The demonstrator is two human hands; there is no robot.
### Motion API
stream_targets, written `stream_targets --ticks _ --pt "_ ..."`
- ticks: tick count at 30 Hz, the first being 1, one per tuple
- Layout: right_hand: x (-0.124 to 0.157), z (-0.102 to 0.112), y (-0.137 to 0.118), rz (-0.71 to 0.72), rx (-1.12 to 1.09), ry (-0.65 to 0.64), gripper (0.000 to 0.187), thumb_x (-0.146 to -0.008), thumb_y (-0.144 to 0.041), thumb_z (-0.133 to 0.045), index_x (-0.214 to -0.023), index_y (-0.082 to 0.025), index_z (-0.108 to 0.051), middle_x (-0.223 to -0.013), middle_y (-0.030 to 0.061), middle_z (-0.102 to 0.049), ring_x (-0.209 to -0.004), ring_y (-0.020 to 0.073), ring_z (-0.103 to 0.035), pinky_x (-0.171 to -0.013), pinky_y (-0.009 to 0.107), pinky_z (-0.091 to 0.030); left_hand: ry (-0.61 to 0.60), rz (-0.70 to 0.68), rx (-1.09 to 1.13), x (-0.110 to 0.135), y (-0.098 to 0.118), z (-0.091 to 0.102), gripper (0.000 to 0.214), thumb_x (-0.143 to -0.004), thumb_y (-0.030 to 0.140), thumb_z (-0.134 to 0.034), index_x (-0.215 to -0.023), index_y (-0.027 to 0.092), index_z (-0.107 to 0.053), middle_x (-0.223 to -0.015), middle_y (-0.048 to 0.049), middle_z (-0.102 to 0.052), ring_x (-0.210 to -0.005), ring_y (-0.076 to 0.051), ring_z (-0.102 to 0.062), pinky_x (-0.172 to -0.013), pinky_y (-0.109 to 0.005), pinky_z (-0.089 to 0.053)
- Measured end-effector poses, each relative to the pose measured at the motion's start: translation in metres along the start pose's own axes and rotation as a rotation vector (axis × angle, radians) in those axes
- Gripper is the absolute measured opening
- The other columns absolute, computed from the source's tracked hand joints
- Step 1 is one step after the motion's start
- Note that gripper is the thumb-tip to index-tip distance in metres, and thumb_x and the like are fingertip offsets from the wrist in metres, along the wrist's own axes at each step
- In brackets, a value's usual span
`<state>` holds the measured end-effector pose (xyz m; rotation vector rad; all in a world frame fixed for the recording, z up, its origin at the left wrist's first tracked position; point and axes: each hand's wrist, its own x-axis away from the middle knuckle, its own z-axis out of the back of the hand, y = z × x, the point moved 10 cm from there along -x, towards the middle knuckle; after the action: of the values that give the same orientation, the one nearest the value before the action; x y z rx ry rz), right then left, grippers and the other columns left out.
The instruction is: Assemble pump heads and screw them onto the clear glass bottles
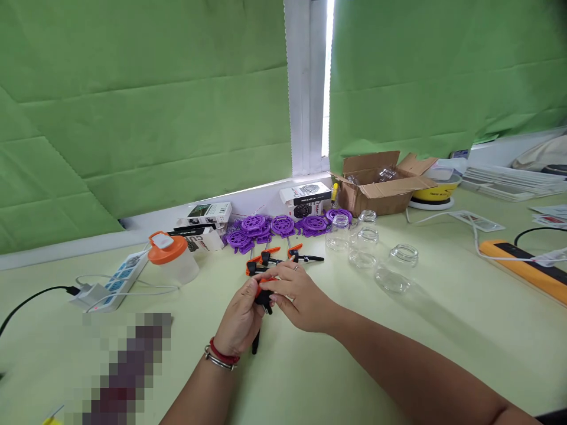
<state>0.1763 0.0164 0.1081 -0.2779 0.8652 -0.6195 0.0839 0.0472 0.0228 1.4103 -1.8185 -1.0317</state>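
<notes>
My left hand (243, 319) is closed on a small orange-and-black tool (263, 296) with a black handle, held just above the table. The fingers of my right hand (301, 295) curl over the same tool from the other side and hide much of it. A black rod-like piece (256, 342) shows below my left hand; whether it belongs to the tool I cannot tell. Just beyond my hands lie several similar orange-and-black tools with metal rods (271, 258). Behind those, several purple plastic discs with spoked centres (282, 225) are heaped together.
Several clear glass jars (394, 271) stand to the right. An open cardboard box (383, 198) and printed boxes (305, 195) line the back. Left are an orange-lidded container (168, 251) and a power strip (126, 280) with cables. An orange-and-black bar (522, 265) lies far right.
</notes>
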Motion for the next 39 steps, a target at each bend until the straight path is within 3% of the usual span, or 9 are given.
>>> stream_targets --ticks 3,7,9,12,18,21,26,33,39 --pt "0.008 -0.013 -0.002 -0.032 0.060 0.010 0.019 -0.084 -0.014 -0.047 -0.091 -0.016 -0.065 -0.087 0.0071 -0.066 -0.079 0.0187 -0.055 -0.075 0.034 -0.041 0.136 -0.056 0.027 -0.004 0.015 0.022 0.026 -0.089 0.031 -0.053 -0.101 0.012 -0.066 -0.081 -0.0046 -0.065 -0.073 -0.012 -0.059 -0.071 -0.023 -0.050" --pt "0.030 -0.085 -0.003 -0.068 0.118 -0.406 0.030 -0.087 -0.030 -0.051 -0.115 -0.022 -0.059 -0.084 0.0043 -0.065 -0.069 0.0161 -0.057 -0.060 0.026 -0.039 0.383 -0.108 0.140 -0.008 0.026 0.059 0.024 -0.092 0.020 -0.045 -0.088 0.008 -0.065 -0.080 -0.0081 -0.067 -0.073 -0.014 -0.065 -0.077 -0.029 -0.055" --pt "0.040 -0.109 0.001 -0.098 0.184 -0.518 0.037 -0.090 -0.041 -0.047 -0.122 -0.025 -0.055 -0.094 0.0057 -0.063 -0.065 0.0153 -0.057 -0.056 0.026 -0.037 0.441 -0.113 0.187 -0.009 0.025 0.068 0.027 -0.093 0.018 -0.040 -0.086 0.006 -0.063 -0.083 -0.0119 -0.068 -0.079 -0.017 -0.068 -0.081 -0.034 -0.056" --pt "0.045 -0.126 0.007 -0.140 0.255 -0.596 0.036 -0.091 -0.048 -0.042 -0.105 -0.024 -0.065 -0.095 0.0068 -0.060 -0.066 0.0161 -0.058 -0.054 0.026 -0.035 0.446 -0.088 0.215 -0.012 0.020 0.070 0.030 -0.095 0.020 -0.037 -0.088 0.004 -0.061 -0.088 -0.0169 -0.069 -0.088 -0.022 -0.069 -0.081 -0.037 -0.058" --pt "0.051 -0.109 0.035 -0.319 0.260 -0.592 0.018 -0.085 -0.028 -0.052 -0.081 -0.018 -0.067 -0.087 0.0061 -0.061 -0.065 0.0148 -0.057 -0.052 0.025 -0.030 0.428 -0.032 0.190 -0.011 0.008 0.066 0.026 -0.093 0.018 -0.039 -0.090 0.006 -0.061 -0.089 -0.0166 -0.071 -0.092 -0.025 -0.069 -0.083 -0.040 -0.057" --pt "0.057 -0.088 0.054 -0.434 0.147 -0.494 0.011 -0.078 -0.018 -0.055 -0.082 -0.019 -0.065 -0.084 0.0039 -0.063 -0.069 0.0150 -0.057 -0.055 0.024 -0.031 0.406 -0.036 0.151 -0.010 0.007 0.061 0.024 -0.091 0.015 -0.042 -0.092 0.006 -0.063 -0.091 -0.0162 -0.071 -0.092 -0.025 -0.069 -0.086 -0.042 -0.056" --pt "0.081 -0.055 0.083 -0.669 -0.062 -0.297 0.025 -0.067 -0.015 -0.061 -0.092 -0.019 -0.063 -0.086 0.0026 -0.065 -0.072 0.0153 -0.056 -0.058 0.024 -0.036 0.350 0.009 0.139 -0.006 -0.002 0.044 0.024 -0.091 0.018 -0.045 -0.092 0.007 -0.066 -0.100 -0.0163 -0.070 -0.099 -0.025 -0.066 -0.093 -0.042 -0.052" --pt "0.083 -0.038 0.082 -0.696 -0.267 -0.108 0.011 -0.068 -0.015 -0.060 -0.078 -0.018 -0.064 -0.076 0.0004 -0.058 -0.067 0.0124 -0.050 -0.060 0.024 -0.039 0.210 0.079 0.129 -0.002 -0.020 0.010 0.026 -0.090 0.026 -0.050 -0.096 0.009 -0.068 -0.104 -0.0150 -0.070 -0.106 -0.025 -0.063 -0.098 -0.041 -0.048" --pt "0.081 -0.042 0.080 -0.663 -0.305 -0.096 0.011 -0.067 -0.013 -0.060 -0.077 -0.019 -0.062 -0.075 -0.0014 -0.055 -0.066 0.0113 -0.048 -0.060 0.023 -0.037 0.177 0.081 0.111 -0.001 -0.024 0.006 0.025 -0.087 0.030 -0.054 -0.096 0.011 -0.069 -0.103 -0.0132 -0.070 -0.107 -0.026 -0.062 -0.097 -0.041 -0.047"
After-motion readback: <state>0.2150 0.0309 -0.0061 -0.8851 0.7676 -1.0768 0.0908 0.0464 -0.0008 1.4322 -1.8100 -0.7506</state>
